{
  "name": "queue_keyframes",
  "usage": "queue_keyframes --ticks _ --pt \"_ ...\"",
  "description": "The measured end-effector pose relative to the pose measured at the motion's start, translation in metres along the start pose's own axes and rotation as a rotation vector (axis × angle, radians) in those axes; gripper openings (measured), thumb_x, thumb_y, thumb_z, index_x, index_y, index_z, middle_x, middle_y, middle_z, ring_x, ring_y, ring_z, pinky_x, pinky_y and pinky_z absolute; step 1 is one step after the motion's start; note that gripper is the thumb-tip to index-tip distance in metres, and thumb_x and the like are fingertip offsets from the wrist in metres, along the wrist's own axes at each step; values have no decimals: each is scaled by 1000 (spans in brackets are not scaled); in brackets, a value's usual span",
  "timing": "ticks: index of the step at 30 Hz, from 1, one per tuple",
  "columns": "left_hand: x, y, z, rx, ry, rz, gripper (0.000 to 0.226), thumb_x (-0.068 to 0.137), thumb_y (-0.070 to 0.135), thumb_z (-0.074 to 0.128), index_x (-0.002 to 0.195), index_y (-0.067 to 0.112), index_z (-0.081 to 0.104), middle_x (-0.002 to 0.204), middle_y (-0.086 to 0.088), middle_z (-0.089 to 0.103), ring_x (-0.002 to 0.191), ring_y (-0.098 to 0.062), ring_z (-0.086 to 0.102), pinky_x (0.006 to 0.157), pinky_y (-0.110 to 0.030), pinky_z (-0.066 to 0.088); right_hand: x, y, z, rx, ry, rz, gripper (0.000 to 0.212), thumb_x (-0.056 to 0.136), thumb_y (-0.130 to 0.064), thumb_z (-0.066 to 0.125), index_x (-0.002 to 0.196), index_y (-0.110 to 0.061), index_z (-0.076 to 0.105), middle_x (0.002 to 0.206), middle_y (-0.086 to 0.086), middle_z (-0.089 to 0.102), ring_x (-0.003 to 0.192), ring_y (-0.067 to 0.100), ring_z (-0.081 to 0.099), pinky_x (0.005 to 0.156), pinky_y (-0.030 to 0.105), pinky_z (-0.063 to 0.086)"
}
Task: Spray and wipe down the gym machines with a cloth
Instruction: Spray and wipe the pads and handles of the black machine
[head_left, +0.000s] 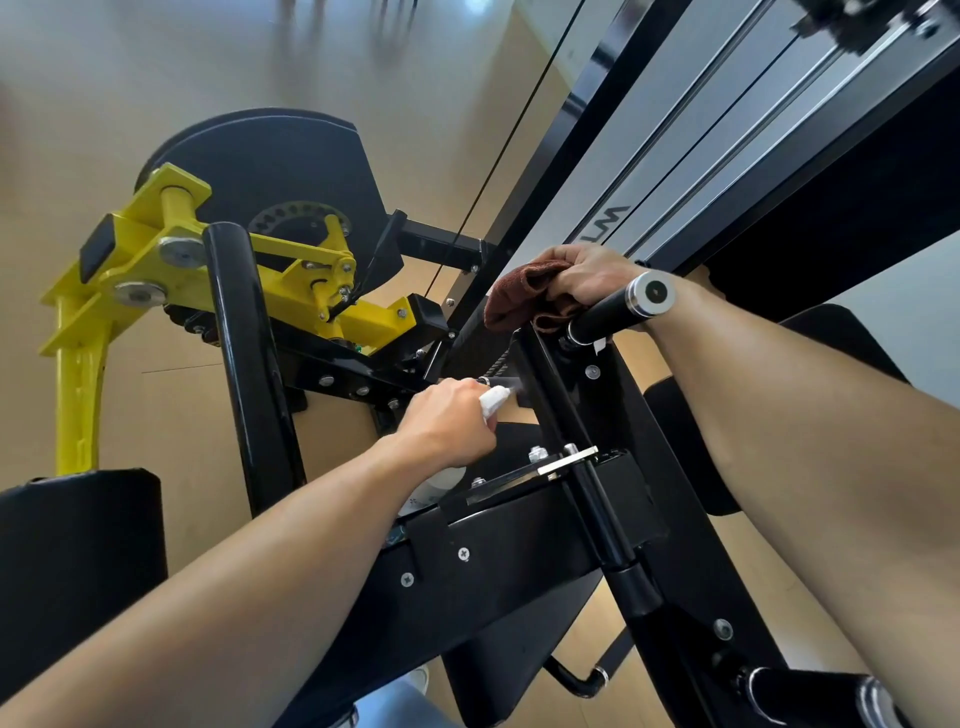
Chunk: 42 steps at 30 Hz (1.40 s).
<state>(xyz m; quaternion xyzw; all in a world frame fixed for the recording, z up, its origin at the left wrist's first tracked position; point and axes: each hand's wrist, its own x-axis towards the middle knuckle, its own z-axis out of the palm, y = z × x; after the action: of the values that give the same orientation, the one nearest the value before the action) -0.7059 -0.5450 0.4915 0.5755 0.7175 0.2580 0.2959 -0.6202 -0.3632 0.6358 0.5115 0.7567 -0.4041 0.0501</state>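
Left hand (447, 415): my fingers are curled round a white spray bottle (492, 401), its nozzle aimed at the black upright bar (550, 395) of the machine; a faint mist shows just off the nozzle.
Spray bottle body: the lower part of the bottle hangs below my wrist, partly hidden behind my hand and close above the black frame plate (519, 525).
Right hand (592, 278): clamped on a brown cloth (524, 299), which is bunched against the inner end of the black handle grip (610, 317); how much of my palm bears on the grip itself I cannot tell.
Machine in hand: black frame with a yellow cam assembly (156, 249) to my left and a thin cable (498, 156) running up beside the weight-stack guard (691, 145).
Risk, overspray: the mist looks likely to drift past the bar onto the coiled spring (496, 368) and bolts behind it, leaving liquid where the cloth may not reach.
Risk, slick grip: if spray lands on the handle and is not wiped, it would probably stay slippery.
Risk, snagging: loose folds of cloth hang near the bracket edge and could catch as I drag them down.
Risk, missed surfaces: the frame plate has screws and ledges that a quick pass would likely skip.
Risk, footing: droplets falling onto the wooden floor (182, 415) could make a slip hazard.
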Motion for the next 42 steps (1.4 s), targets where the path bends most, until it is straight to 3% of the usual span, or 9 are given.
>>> queue_keyframes --ticks 5,8,16,20,24,28,36,39,42 --pt "1 -2 3 -50 -12 -16 10 82 19 64 81 28 60 81 3 61 77 -24 59 59 -30 38 1 1 0 -33 18 -10 31 92 5 62 100 -24 70 108 13 72 103 32 70 92 42 60" --pt "2 -1 2 -20 -16 -12 7 84 22 65 85 28 61 82 2 60 76 -23 57 60 -31 37 -1 0 0 -19 11 -13 32 93 6 60 101 -23 69 105 11 71 95 25 70 84 35 60" --pt "0 -1 3 64 -76 25 3 88 24 60 87 22 57 89 0 59 82 -25 58 67 -34 43 0 2 1 -8 31 -11 31 91 5 62 104 -21 70 110 14 72 100 28 70 93 42 60" --pt "0 -4 5 127 -211 109 8 84 24 54 77 24 56 82 0 59 78 -27 60 55 -30 36 0 2 1 -9 37 -13 30 91 5 62 104 -21 70 110 13 72 101 28 69 95 42 59" --pt "3 -4 7 146 -210 92 20 87 34 54 72 23 47 80 1 58 73 -25 56 56 -31 34 0 2 1 -16 40 -17 31 91 5 62 104 -21 70 110 13 72 101 27 69 95 41 59" --pt "1 -3 4 104 -262 108 6 76 30 51 71 26 52 80 1 61 74 -24 59 53 -30 34 0 2 1 -25 38 -13 30 91 5 62 103 -22 70 115 15 71 109 33 68 99 46 58" --pt "-2 -2 2 44 -178 45 10 86 26 58 78 27 53 85 0 61 77 -25 60 56 -31 36 1 5 -2 -1 11 -23 30 92 4 63 107 -21 69 115 17 71 106 33 71 91 42 61" --pt "-3 -1 -1 18 -171 37 9 85 20 58 81 28 57 87 3 61 79 -22 58 58 -30 37 3 2 -3 -89 -25 -10 30 94 2 63 107 -24 68 114 16 71 103 32 70 89 40 60" --pt "-3 -2 -5 -16 -92 -46 9 88 23 61 95 27 57 93 0 60 83 -25 57 68 -33 40 -4 -20 -9 -400 -149 34 34 96 0 61 107 -33 63 112 12 70 95 26 71 81 34 57"
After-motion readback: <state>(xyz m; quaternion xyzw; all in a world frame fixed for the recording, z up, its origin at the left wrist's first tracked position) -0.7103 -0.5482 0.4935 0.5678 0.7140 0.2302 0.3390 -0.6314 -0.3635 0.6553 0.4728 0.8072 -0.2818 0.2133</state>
